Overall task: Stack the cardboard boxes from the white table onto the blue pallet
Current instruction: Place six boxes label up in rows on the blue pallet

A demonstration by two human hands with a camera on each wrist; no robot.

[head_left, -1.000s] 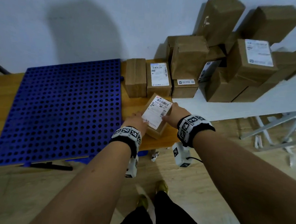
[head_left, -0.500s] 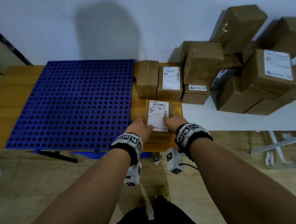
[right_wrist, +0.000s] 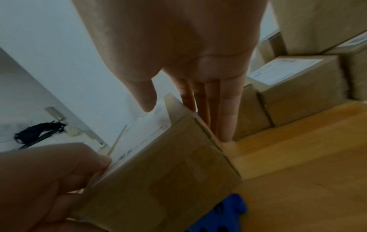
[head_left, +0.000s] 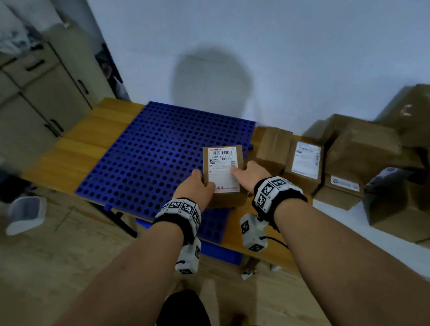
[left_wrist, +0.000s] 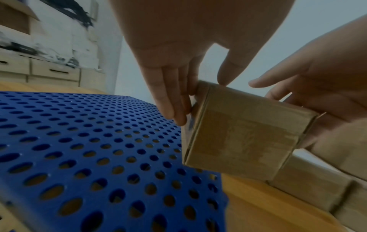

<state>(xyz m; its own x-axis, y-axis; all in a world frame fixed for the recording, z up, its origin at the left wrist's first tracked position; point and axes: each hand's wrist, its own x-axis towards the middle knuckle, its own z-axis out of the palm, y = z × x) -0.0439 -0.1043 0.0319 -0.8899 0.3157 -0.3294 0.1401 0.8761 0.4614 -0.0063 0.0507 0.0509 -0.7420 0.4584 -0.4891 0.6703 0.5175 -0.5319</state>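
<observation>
Holding a small cardboard box (head_left: 222, 174) between both hands, above the right-hand near corner of the blue pallet (head_left: 143, 157), clear of its perforated surface as seen from the left wrist view. Left hand (head_left: 194, 188) grasping the box's left side, fingers (left_wrist: 168, 100) pressed flat against the side wall, thumb on the top edge. Right hand (head_left: 249, 173) grasping the opposite side, fingers (right_wrist: 224, 113) extended down the right wall, thumb resting on the white shipping label (head_left: 223, 171) that faces up. Box level or nearly so; tape visible on the near end face. Pallet lying on a wooden tabletop (head_left: 64, 149), bare of boxes. Just right of the pallet, two further boxes (head_left: 289, 156) standing side by side on the wood, one with a label on top. Farther right of the pallet, a heap of cardboard boxes (head_left: 387, 159) piled on the white table (head_left: 356, 236). Left of the pallet, pale drawer cabinets (head_left: 32, 99) against the wall.
</observation>
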